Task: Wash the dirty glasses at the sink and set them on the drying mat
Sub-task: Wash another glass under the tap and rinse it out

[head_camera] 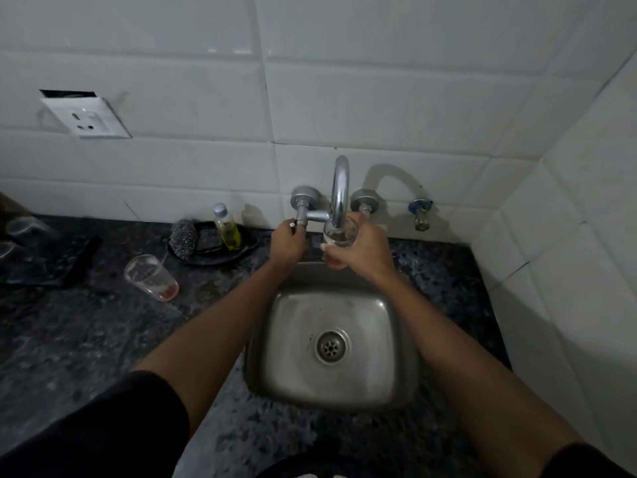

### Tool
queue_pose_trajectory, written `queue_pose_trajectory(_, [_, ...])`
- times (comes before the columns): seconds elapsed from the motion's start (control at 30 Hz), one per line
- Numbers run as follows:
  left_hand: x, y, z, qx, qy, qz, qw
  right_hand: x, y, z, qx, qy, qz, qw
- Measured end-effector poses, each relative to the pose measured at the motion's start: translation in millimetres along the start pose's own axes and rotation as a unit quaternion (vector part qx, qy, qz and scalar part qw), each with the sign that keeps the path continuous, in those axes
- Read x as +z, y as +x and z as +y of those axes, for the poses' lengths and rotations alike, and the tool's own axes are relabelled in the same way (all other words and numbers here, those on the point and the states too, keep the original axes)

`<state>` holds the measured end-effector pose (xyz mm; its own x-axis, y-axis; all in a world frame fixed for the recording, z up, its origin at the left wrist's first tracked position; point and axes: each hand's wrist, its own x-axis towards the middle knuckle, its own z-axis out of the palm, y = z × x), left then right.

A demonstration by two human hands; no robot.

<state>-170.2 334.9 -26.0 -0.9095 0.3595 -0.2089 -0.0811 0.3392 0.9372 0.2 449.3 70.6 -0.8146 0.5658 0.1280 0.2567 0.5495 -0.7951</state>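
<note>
glass (339, 236) gripped in right hand (365, 251) under faucet (339, 191), left hand (286, 243) on tap valve

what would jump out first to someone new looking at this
Both hands meet at the chrome faucet on the tiled wall: the right hand holds a clear glass under the spout, and the left hand grips the tap handle. Below lies the steel sink; a dirty glass with reddish dregs stands on the counter to its left.

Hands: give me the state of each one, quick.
Left hand: closed on the tap handle.
Right hand: closed around a glass, held under the faucet spout.
</note>
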Motion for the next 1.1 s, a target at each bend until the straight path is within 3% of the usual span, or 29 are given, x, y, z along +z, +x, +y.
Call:
queue_pose_trajectory(0.13, [-5,-38,41,-0.020,-0.088,-0.005,0.996,2,-4,4,0.001,-0.001,-0.006,1.000])
queue_pose_trajectory(0.67, [1,-46,47,-0.140,-0.214,0.034,0.966,1,-15,1,-0.026,0.028,-0.014,0.999])
queue_pose_trajectory(0.77, [10,-57,41,-0.219,-0.239,-0.069,0.943,2,-18,3,-0.030,0.049,-0.034,0.998])
queue_pose_trajectory(0.87, [18,-79,31,-0.294,-0.291,-0.236,0.880,4,-22,9,-0.051,0.059,-0.057,0.995])
queue_pose_trajectory(0.97, [18,-90,30,-0.289,-0.384,-0.251,0.840,-2,-28,10,-0.120,-0.008,-0.063,0.991])
queue_pose_trajectory(1.1, [13,-92,36,-0.230,-0.432,-0.195,0.850,-8,-37,9,-0.327,-0.194,0.005,0.925])
